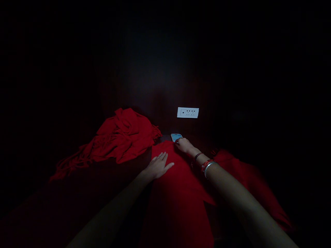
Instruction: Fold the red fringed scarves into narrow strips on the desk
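Observation:
A length of red cloth (178, 206) lies spread out in front of me, running toward the wall. My left hand (158, 166) rests flat on it, fingers stretched and thumb apart, holding nothing. At the cloth's far right corner is my right hand (184, 145), with fingers bent and closed; whether they pinch the cloth edge is hidden in the dim light. Just beyond these fingers lies a phone (176, 136) with a lit screen, its lower part partly covered by the hand. Bracelets circle my right wrist.
A crumpled red scarf (126, 134) with fringed ends is heaped to the left. More red cloth (248, 182) lies to the right, beyond my right forearm. On the dark wall behind is a white socket panel (188, 112). Deep shadow hides the surroundings.

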`<state>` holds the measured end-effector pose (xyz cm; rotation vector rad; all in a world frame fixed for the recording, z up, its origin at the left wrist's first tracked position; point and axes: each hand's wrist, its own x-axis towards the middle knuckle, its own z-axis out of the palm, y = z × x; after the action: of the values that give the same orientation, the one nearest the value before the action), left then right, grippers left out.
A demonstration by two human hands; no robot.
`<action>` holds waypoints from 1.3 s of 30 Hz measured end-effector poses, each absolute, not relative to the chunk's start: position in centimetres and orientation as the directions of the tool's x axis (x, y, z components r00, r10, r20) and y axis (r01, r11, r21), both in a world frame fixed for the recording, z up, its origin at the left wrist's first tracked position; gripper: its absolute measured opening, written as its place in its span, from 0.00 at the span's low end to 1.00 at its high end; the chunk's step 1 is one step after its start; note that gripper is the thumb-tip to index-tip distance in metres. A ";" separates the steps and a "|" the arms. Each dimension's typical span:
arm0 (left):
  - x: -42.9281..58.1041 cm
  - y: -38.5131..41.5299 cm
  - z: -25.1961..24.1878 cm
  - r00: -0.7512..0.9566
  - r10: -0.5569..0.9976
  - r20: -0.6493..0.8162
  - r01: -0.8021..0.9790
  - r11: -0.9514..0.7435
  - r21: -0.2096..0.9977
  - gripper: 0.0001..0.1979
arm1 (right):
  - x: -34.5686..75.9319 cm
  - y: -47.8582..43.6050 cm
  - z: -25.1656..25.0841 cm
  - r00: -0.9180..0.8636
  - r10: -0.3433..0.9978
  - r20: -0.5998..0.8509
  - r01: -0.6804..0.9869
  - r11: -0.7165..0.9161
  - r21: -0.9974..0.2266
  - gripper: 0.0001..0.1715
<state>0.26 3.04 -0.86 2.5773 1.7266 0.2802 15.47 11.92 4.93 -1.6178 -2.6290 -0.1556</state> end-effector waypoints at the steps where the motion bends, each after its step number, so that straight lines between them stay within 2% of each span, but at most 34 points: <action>1: 0.2 3.2 -1.1 0.341 0.922 0.184 0.926 -0.363 0.103 0.31 | 14.7 12.9 4.8 -0.433 0.896 0.099 0.901 0.429 0.064 0.21; 3: 0.1 3.6 -1.6 0.300 0.925 0.232 0.944 -0.322 0.066 0.28 | 13.4 14.7 4.4 -0.414 0.906 0.094 0.910 0.408 0.076 0.21; 8: 0.2 3.7 -2.3 0.276 0.929 0.247 0.955 -0.294 0.038 0.26 | 12.1 17.9 3.2 -0.393 0.915 0.088 0.918 0.383 0.106 0.23; 11: 0.3 3.4 -2.3 0.265 0.924 0.275 0.957 -0.286 0.040 0.26 | 11.9 18.7 2.7 -0.401 0.907 0.125 0.914 0.388 0.118 0.19; 19: 0.3 3.4 -2.3 0.277 0.925 0.261 0.952 -0.302 0.057 0.32 | 10.9 17.7 1.3 -0.488 0.837 0.246 0.872 0.461 0.163 0.17; 25: 0.4 3.2 -2.4 0.212 0.938 0.274 0.968 -0.241 0.076 0.35 | 10.8 16.7 2.1 -0.582 0.752 0.310 0.813 0.519 0.265 0.17; 28: 0.6 3.2 -2.4 0.181 0.948 0.263 0.975 -0.209 0.081 0.36 | 11.6 15.5 2.0 -0.657 0.694 0.293 0.752 0.631 0.191 0.18; 31: 0.6 3.3 -2.3 0.179 0.955 0.235 0.977 -0.202 0.074 0.37 | 12.8 13.9 0.8 -0.765 0.622 0.166 0.633 0.774 0.022 0.25; 34: 0.4 3.1 -2.0 0.197 0.966 0.166 0.975 -0.210 0.068 0.38 | 13.9 12.6 -0.2 -0.770 0.637 0.030 0.633 0.769 -0.090 0.30; 39: 0.2 1.6 -1.0 0.272 0.962 0.019 0.960 -0.272 0.065 0.41 | 15.1 10.8 -0.3 -0.729 0.680 -0.082 0.683 0.715 -0.149 0.32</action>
<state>0.19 1.60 -1.01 2.4728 1.8699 0.0843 15.13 10.76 -0.34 -1.1643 -2.9279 0.2681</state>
